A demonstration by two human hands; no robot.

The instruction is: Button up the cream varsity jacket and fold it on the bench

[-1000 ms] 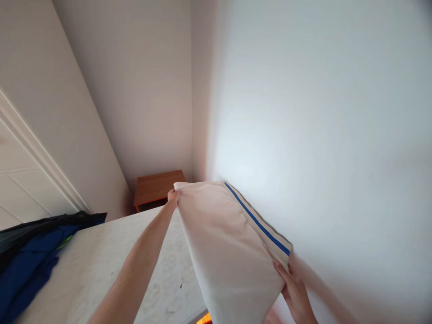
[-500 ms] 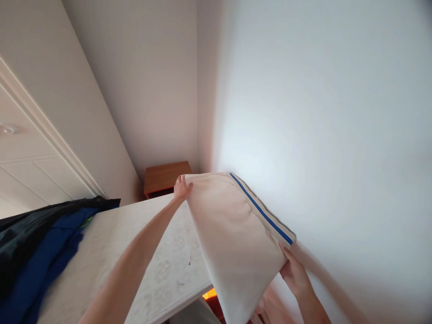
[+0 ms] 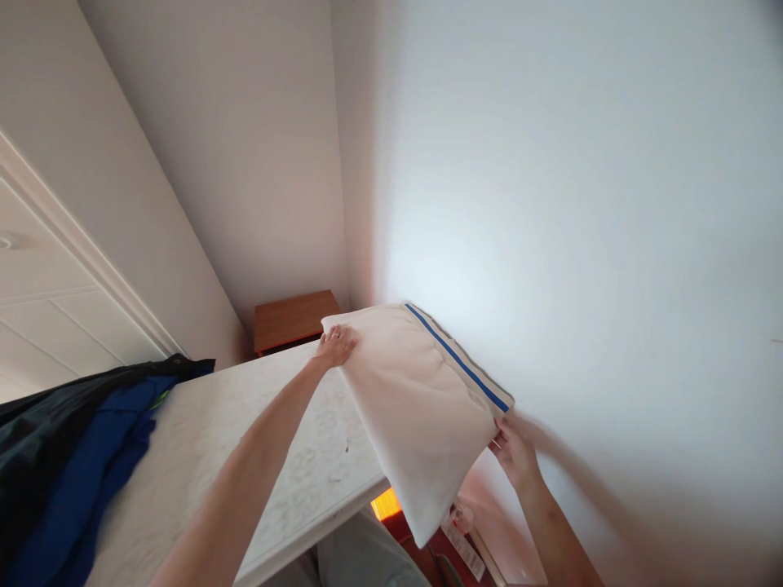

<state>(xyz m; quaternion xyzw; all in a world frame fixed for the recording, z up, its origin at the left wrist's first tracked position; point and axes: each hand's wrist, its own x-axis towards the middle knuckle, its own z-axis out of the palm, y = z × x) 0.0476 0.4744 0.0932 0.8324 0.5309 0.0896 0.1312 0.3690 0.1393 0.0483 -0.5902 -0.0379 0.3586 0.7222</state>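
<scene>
A white garment (image 3: 404, 391) with a blue stripe along its ribbed far-right edge lies over the right end of a white patterned tabletop (image 3: 299, 432). Its near corner hangs past the table's edge. My left hand (image 3: 336, 346) rests on the garment's left edge near the far corner, fingers laid out over the fabric. At the right, my right hand (image 3: 515, 452) pinches the garment's side just below the striped band. Part of its fingers is hidden behind the cloth.
Dark and blue clothes (image 3: 91, 456) are heaped on the table's left side. A brown wooden cabinet (image 3: 294, 318) stands in the far corner. The white wall (image 3: 581, 244) is close on the right. Below the table edge are an orange item (image 3: 385, 505) and my grey trousers (image 3: 367, 558).
My left hand has gone from gripping the garment's corner to lying on top of its edge. My right hand still holds its side, slightly further left, and the hanging corner is higher.
</scene>
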